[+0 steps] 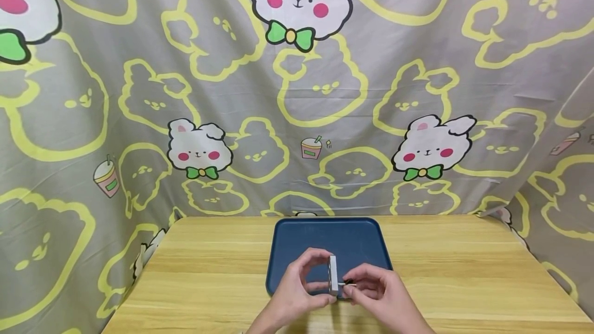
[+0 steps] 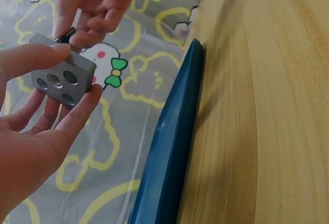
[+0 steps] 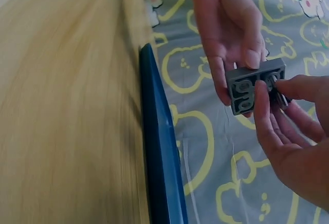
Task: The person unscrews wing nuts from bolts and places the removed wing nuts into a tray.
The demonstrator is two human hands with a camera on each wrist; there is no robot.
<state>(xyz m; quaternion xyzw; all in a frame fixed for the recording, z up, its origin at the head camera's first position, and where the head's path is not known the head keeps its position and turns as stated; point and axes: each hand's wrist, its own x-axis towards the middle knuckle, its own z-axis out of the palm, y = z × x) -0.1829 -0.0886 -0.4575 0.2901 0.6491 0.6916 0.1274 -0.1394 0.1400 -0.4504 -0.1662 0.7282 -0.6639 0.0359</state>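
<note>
My left hand (image 1: 297, 286) grips a grey metal block (image 1: 333, 276) by its edges, thumb on one edge and fingers on the opposite one. Several round holes open in the block face (image 2: 82, 75) seen in the left wrist view; the other face has recessed rings. My right hand (image 1: 381, 288) pinches a thin silver rod (image 3: 281, 99) with a small black part (image 2: 66, 35) between thumb and fingers. The rod's end meets the block's right-hand face in the head view. Fingers partly cover the rod, so its exact kind is hidden.
Behind and below the hands, a dark blue tray (image 1: 325, 241) lies on the light wooden table (image 1: 209, 262). A grey curtain (image 1: 260, 97) with cartoon animals hangs along the back and sides of the table.
</note>
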